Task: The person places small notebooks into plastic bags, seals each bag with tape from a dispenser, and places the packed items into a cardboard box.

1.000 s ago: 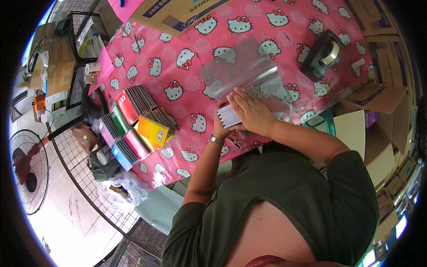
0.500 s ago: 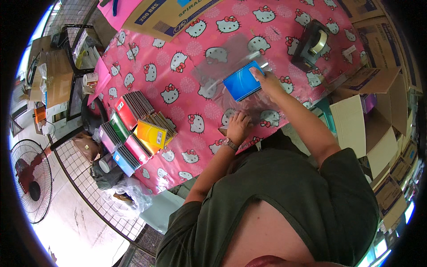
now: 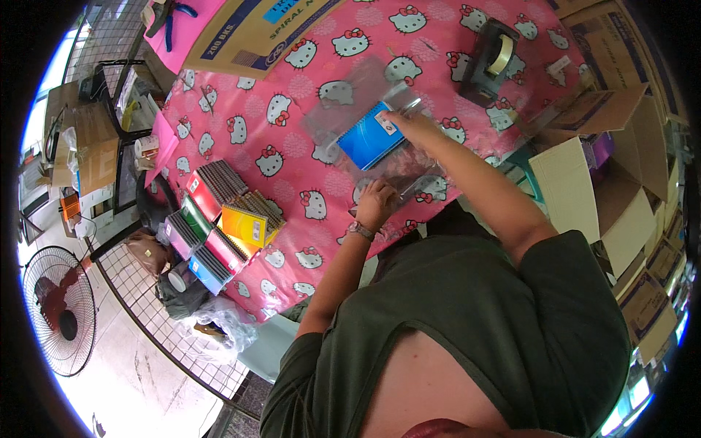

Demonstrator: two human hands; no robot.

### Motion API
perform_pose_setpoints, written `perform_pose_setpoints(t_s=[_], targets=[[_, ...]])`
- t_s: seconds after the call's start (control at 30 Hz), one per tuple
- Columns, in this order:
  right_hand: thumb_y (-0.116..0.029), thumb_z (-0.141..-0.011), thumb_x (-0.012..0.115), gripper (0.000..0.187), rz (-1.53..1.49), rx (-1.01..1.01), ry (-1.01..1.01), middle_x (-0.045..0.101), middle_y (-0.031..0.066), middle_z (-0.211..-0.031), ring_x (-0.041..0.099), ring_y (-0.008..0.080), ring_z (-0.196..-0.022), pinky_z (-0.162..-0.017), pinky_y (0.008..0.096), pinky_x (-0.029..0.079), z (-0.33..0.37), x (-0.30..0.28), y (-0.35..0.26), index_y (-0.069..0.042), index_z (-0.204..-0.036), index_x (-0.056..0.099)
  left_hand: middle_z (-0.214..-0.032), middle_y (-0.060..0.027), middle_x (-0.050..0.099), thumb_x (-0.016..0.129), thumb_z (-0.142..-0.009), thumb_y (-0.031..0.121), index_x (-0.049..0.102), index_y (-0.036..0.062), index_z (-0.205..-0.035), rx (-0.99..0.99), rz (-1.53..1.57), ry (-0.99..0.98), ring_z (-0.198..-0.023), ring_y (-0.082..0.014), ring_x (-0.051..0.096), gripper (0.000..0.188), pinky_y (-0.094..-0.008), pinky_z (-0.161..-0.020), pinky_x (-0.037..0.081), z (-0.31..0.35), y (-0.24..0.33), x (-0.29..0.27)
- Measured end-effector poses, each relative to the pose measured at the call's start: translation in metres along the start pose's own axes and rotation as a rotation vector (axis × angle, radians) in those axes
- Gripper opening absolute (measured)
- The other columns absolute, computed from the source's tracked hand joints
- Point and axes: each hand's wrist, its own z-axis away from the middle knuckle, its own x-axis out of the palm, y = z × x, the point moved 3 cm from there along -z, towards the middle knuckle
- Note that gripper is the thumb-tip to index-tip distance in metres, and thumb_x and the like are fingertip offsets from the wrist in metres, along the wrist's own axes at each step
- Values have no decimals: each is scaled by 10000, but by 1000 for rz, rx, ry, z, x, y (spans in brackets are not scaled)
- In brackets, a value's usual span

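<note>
A blue spiral notebook [image 3: 363, 144] lies tilted over clear plastic bags [image 3: 412, 166] on the table. My right hand [image 3: 409, 125] grips its upper right corner, where a pale label shows beside the thumb. My left hand [image 3: 377, 201], wearing a wristwatch, is nearer my body with its fingers curled down at the near edge of the plastic. Its fingertips are partly hidden. To the left, stacks of spiral notebooks stand close together: red [image 3: 212, 183], yellow [image 3: 247, 223], blue [image 3: 209, 268], with green, pink and purple ones among them.
A black tape dispenser [image 3: 488, 66] stands at the far right of the patterned pink tablecloth [image 3: 292, 153]. A cardboard box [image 3: 252, 36] sits at the back, beside pliers-like blue handles [image 3: 169, 29]. Open cartons [image 3: 584, 182] crowd the right side; a fan [image 3: 60, 310] is at far left.
The view has shifted slightly. The notebook has turned a little in my right hand, and a pale label now shows at its corner. My left hand stays by the plastic's near edge.
</note>
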Motion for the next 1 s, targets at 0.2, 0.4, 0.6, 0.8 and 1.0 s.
perform_pose_setpoints(t_s=[0.2,0.4,0.6,0.8,1.0], targets=[[-406,-791,600,352,396,-523,-215,617,125,-888,586,351,-855,-764,437,461,41,-45,15,-95,-956,606,-894,-88,584,612,-732,72,601,83,-831,-19,-70,-11,-861,-305,573,100,-411,-730,448,-1,-4,7],[-190,-797,587,145,919,-988,-323,595,110,-855,596,299,-849,-728,433,473,46,-36,59,-113,-920,592,-923,-95,588,600,-738,82,583,83,-896,-202,146,-17,-908,-325,549,159,-445,-753,428,-2,-12,6],[-162,-784,587,175,954,-806,-454,595,94,-878,597,303,-897,-741,480,461,42,-30,40,-110,-951,597,-908,-140,605,560,-796,88,576,58,-961,-182,-87,126,-841,-364,572,168,-435,-717,465,-15,26,-4],[-166,-761,622,191,1026,-1128,-253,615,100,-893,612,295,-877,-739,473,464,48,-68,16,-81,-931,609,-884,-144,645,617,-822,129,636,47,-940,-397,28,231,-820,-297,625,146,-380,-713,491,4,14,-50],[-102,-735,647,206,483,-705,-424,634,108,-848,629,269,-787,-680,374,483,-20,-89,-39,-45,-926,592,-1002,-138,638,622,-804,114,635,33,-968,-563,-56,570,-933,-287,606,183,-388,-799,467,1,-34,-107]])
